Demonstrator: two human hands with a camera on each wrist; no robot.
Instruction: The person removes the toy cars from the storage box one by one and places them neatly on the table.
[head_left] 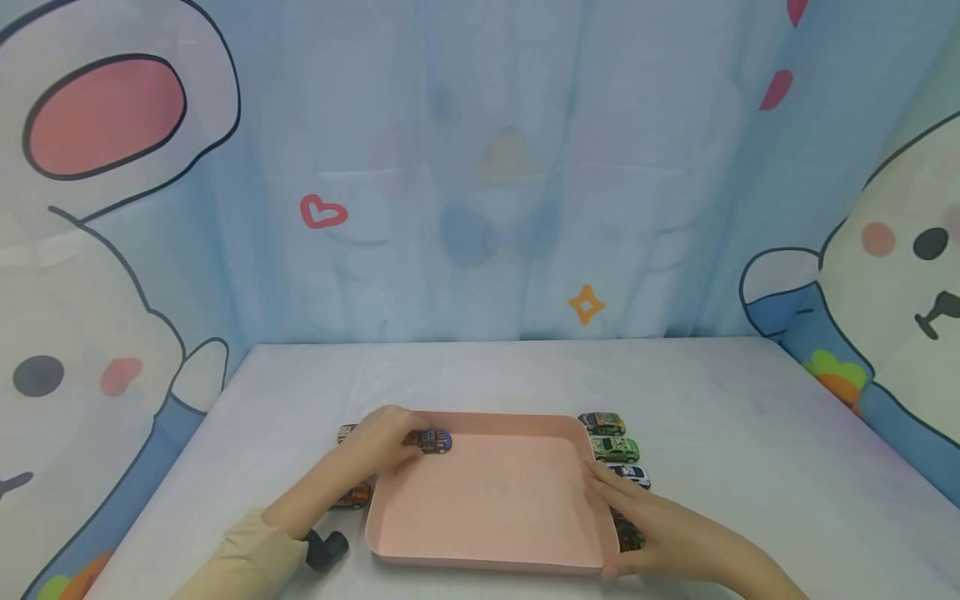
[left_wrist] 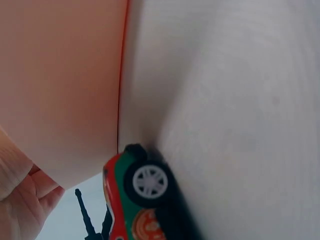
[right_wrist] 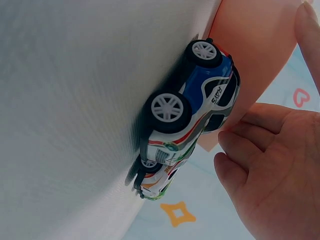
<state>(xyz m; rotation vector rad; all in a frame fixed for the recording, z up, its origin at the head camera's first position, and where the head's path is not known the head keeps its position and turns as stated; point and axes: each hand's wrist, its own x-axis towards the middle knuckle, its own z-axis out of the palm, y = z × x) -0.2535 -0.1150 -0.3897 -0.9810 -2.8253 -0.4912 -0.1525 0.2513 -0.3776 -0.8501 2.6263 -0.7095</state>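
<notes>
In the head view, my left hand [head_left: 384,437] reaches over the left rim of a shallow pink tray [head_left: 517,500] and pinches a small blue toy car [head_left: 437,442] at the tray's back left corner; the fingers hide part of the car. My right hand [head_left: 671,533] rests on the tray's right side, fingers extended along the rim and thumb at the front right corner. From the right wrist, a blue-and-white toy car [right_wrist: 200,100] shows close beside the tray wall. A red-and-green toy car [left_wrist: 125,200] stands left of the tray in the left wrist view.
Right of the tray several toy cars line up, among them a green car [head_left: 615,450], a white car [head_left: 632,475] and a dark car [head_left: 628,533]. A red car [head_left: 354,497] sits at the left, partly behind my forearm. A blue curtain [head_left: 480,292] closes the back.
</notes>
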